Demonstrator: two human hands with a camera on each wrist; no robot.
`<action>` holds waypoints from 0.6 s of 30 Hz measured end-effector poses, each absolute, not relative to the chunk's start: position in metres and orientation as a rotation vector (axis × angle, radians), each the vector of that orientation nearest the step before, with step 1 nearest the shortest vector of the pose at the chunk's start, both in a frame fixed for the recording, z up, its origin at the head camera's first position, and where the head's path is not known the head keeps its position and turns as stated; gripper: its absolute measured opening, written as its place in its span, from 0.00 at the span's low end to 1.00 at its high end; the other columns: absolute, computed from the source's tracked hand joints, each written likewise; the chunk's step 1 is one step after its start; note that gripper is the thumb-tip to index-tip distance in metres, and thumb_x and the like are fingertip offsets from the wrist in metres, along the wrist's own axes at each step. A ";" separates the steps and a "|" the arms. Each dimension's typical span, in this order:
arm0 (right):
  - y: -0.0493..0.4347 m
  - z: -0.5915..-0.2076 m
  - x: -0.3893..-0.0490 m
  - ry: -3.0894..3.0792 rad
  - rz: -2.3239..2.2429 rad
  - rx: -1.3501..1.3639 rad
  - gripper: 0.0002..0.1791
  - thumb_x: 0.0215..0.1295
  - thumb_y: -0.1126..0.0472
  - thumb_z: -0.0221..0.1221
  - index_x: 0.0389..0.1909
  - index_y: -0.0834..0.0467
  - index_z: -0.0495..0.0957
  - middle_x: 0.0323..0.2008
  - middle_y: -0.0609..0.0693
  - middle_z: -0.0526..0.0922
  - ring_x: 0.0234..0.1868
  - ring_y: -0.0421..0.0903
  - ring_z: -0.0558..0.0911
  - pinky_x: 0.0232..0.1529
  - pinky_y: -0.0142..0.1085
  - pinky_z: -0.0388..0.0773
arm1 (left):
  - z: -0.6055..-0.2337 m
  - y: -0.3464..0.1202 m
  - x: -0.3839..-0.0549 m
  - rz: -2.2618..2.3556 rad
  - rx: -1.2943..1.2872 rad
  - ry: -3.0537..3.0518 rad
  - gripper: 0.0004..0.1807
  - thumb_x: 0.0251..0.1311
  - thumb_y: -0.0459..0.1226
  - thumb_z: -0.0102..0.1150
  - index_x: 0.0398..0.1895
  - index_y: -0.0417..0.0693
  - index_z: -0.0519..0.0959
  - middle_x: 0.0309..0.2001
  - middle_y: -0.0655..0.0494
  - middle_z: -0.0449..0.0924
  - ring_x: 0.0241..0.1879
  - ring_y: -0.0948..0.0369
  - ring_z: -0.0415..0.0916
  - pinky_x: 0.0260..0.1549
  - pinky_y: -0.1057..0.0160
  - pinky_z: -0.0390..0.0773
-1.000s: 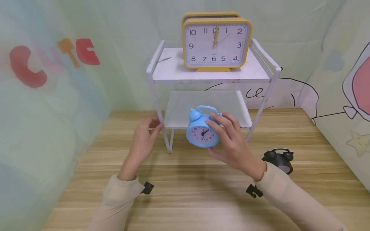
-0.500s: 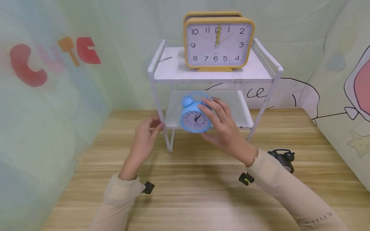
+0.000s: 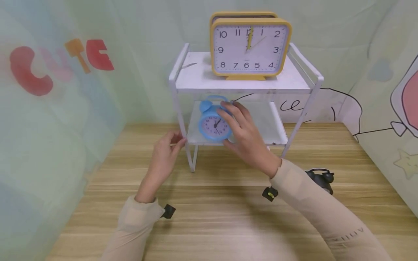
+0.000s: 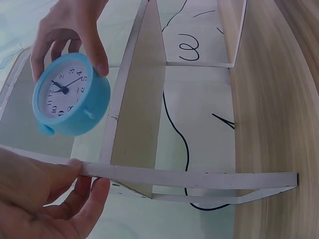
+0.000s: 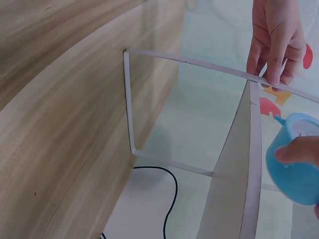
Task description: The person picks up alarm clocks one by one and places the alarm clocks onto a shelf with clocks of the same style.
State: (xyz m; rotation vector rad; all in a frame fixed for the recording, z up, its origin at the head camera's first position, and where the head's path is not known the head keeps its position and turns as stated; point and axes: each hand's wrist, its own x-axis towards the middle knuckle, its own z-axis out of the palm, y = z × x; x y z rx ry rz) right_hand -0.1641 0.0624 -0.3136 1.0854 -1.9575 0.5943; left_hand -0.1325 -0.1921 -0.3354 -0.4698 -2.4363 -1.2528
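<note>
My right hand (image 3: 245,136) grips a light-blue twin-bell alarm clock (image 3: 214,125) from its right side, fingers over the top and thumb below. The clock face points toward me, and the clock overlaps the lower shelf (image 3: 258,123) of a small white two-tier rack (image 3: 241,85). In the left wrist view the blue clock (image 4: 72,94) shows above the lower board's edge. My left hand (image 3: 164,159) pinches the rack's front left leg (image 3: 181,119) at lower-shelf height, with thumb and fingers on either side of the bar (image 4: 149,174).
A yellow-framed desk clock (image 3: 249,49) stands on the rack's top shelf. A black twin-bell alarm clock (image 3: 321,178) sits on the wooden table (image 3: 209,224) at right, partly behind my right sleeve. Printed curtains (image 3: 65,127) hang behind and at both sides.
My right hand has carried the blue clock forward, up and slightly left, from in front of the rack to over its lower shelf. My left hand stays at the rack leg.
</note>
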 end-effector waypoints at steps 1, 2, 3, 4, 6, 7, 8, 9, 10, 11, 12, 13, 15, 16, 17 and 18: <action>0.061 -0.313 -0.165 -1.964 0.596 1.088 0.49 0.38 0.75 0.76 0.66 0.65 0.66 0.68 0.62 0.64 0.71 0.61 0.60 0.73 0.44 0.59 | -0.335 -0.192 -0.132 -1.251 -0.469 -2.437 0.09 0.71 0.31 0.55 0.47 0.31 0.75 0.44 0.39 0.81 0.48 0.46 0.81 0.46 0.55 0.84; 0.060 -0.313 -0.165 -1.970 0.597 1.089 0.49 0.39 0.75 0.76 0.66 0.65 0.66 0.68 0.61 0.64 0.71 0.61 0.60 0.72 0.44 0.59 | -0.335 -0.192 -0.132 -1.249 -0.468 -2.438 0.09 0.71 0.31 0.55 0.47 0.31 0.75 0.44 0.39 0.81 0.48 0.46 0.81 0.46 0.55 0.84; 0.058 -0.312 -0.166 -1.977 0.596 1.090 0.49 0.39 0.76 0.76 0.66 0.65 0.66 0.69 0.61 0.64 0.72 0.60 0.59 0.73 0.44 0.59 | -0.335 -0.192 -0.132 -1.250 -0.468 -2.439 0.09 0.71 0.31 0.55 0.47 0.31 0.75 0.45 0.39 0.81 0.48 0.46 0.81 0.46 0.55 0.84; 0.057 -0.312 -0.167 -1.982 0.597 1.091 0.49 0.39 0.76 0.76 0.67 0.65 0.66 0.69 0.61 0.63 0.72 0.60 0.59 0.73 0.43 0.59 | -0.335 -0.192 -0.132 -1.250 -0.467 -2.441 0.09 0.71 0.31 0.55 0.47 0.31 0.76 0.45 0.39 0.81 0.48 0.46 0.81 0.46 0.55 0.84; 0.055 -0.312 -0.168 -1.991 0.601 1.090 0.49 0.39 0.77 0.76 0.67 0.66 0.66 0.69 0.61 0.63 0.72 0.60 0.58 0.72 0.43 0.59 | -0.334 -0.193 -0.132 -1.254 -0.465 -2.441 0.09 0.71 0.31 0.55 0.47 0.31 0.76 0.45 0.39 0.81 0.48 0.46 0.81 0.46 0.55 0.84; 0.054 -0.311 -0.168 -1.994 0.602 1.089 0.49 0.39 0.77 0.76 0.67 0.66 0.66 0.70 0.61 0.63 0.72 0.60 0.58 0.72 0.43 0.59 | -0.334 -0.193 -0.132 -1.256 -0.464 -2.441 0.09 0.71 0.31 0.55 0.47 0.31 0.76 0.45 0.39 0.81 0.48 0.46 0.81 0.46 0.55 0.84; 0.053 -0.311 -0.169 -1.996 0.600 1.088 0.49 0.39 0.77 0.76 0.66 0.66 0.66 0.70 0.61 0.63 0.72 0.60 0.58 0.73 0.43 0.59 | -0.334 -0.193 -0.132 -1.258 -0.464 -2.441 0.09 0.71 0.31 0.55 0.47 0.31 0.76 0.45 0.39 0.81 0.48 0.46 0.81 0.46 0.55 0.84; 0.052 -0.311 -0.169 -2.000 0.600 1.087 0.49 0.38 0.77 0.76 0.66 0.66 0.66 0.70 0.61 0.63 0.72 0.60 0.58 0.73 0.43 0.58 | -0.334 -0.193 -0.132 -1.261 -0.463 -2.440 0.09 0.71 0.31 0.55 0.47 0.31 0.76 0.45 0.39 0.81 0.48 0.46 0.81 0.46 0.55 0.84; 0.051 -0.311 -0.170 -2.003 0.598 1.087 0.49 0.38 0.78 0.76 0.66 0.66 0.66 0.69 0.61 0.63 0.72 0.59 0.58 0.73 0.43 0.57 | -0.334 -0.192 -0.132 -1.262 -0.463 -2.438 0.09 0.71 0.31 0.56 0.46 0.31 0.76 0.45 0.39 0.81 0.48 0.46 0.81 0.46 0.55 0.84; 0.050 -0.311 -0.170 -2.009 0.595 1.086 0.49 0.38 0.78 0.76 0.66 0.66 0.67 0.69 0.61 0.63 0.72 0.59 0.58 0.74 0.43 0.57 | -0.334 -0.192 -0.132 -1.263 -0.463 -2.437 0.08 0.71 0.31 0.56 0.46 0.31 0.76 0.44 0.39 0.81 0.48 0.46 0.81 0.46 0.55 0.84; 0.049 -0.310 -0.171 -2.016 0.593 1.085 0.49 0.37 0.78 0.76 0.66 0.66 0.66 0.70 0.61 0.63 0.73 0.59 0.58 0.74 0.42 0.56 | -0.334 -0.192 -0.132 -1.263 -0.464 -2.435 0.08 0.70 0.30 0.56 0.46 0.31 0.76 0.44 0.39 0.81 0.47 0.46 0.81 0.46 0.55 0.84; 0.049 -0.311 -0.171 -2.022 0.592 1.086 0.49 0.37 0.78 0.76 0.66 0.66 0.66 0.70 0.61 0.63 0.73 0.59 0.58 0.74 0.42 0.56 | -0.334 -0.192 -0.132 -1.261 -0.464 -2.433 0.08 0.70 0.30 0.56 0.46 0.31 0.76 0.44 0.39 0.81 0.47 0.46 0.81 0.46 0.56 0.84; 0.048 -0.311 -0.172 -2.034 0.591 1.084 0.50 0.36 0.79 0.76 0.67 0.66 0.66 0.70 0.61 0.62 0.73 0.59 0.57 0.74 0.40 0.56 | -0.334 -0.192 -0.133 -1.259 -0.463 -2.432 0.08 0.70 0.30 0.56 0.45 0.31 0.76 0.43 0.39 0.82 0.47 0.46 0.82 0.45 0.56 0.84; 0.048 -0.312 -0.173 -2.039 0.591 1.085 0.50 0.36 0.79 0.76 0.67 0.66 0.66 0.70 0.61 0.62 0.73 0.59 0.57 0.74 0.40 0.56 | -0.334 -0.192 -0.133 -1.260 -0.462 -2.432 0.08 0.70 0.30 0.56 0.45 0.31 0.76 0.43 0.39 0.82 0.47 0.46 0.82 0.45 0.56 0.84; 0.048 -0.312 -0.174 -2.043 0.593 1.086 0.50 0.36 0.79 0.76 0.67 0.67 0.66 0.70 0.61 0.62 0.73 0.59 0.57 0.74 0.40 0.56 | -0.334 -0.192 -0.133 -1.262 -0.461 -2.433 0.08 0.70 0.30 0.56 0.45 0.31 0.76 0.43 0.39 0.82 0.46 0.46 0.82 0.45 0.56 0.84; 0.047 -0.312 -0.174 -2.046 0.594 1.087 0.51 0.36 0.79 0.76 0.67 0.66 0.66 0.70 0.61 0.62 0.73 0.58 0.56 0.73 0.39 0.56 | -0.334 -0.192 -0.133 -1.263 -0.459 -2.434 0.08 0.70 0.30 0.56 0.44 0.31 0.76 0.43 0.39 0.82 0.46 0.46 0.82 0.45 0.57 0.84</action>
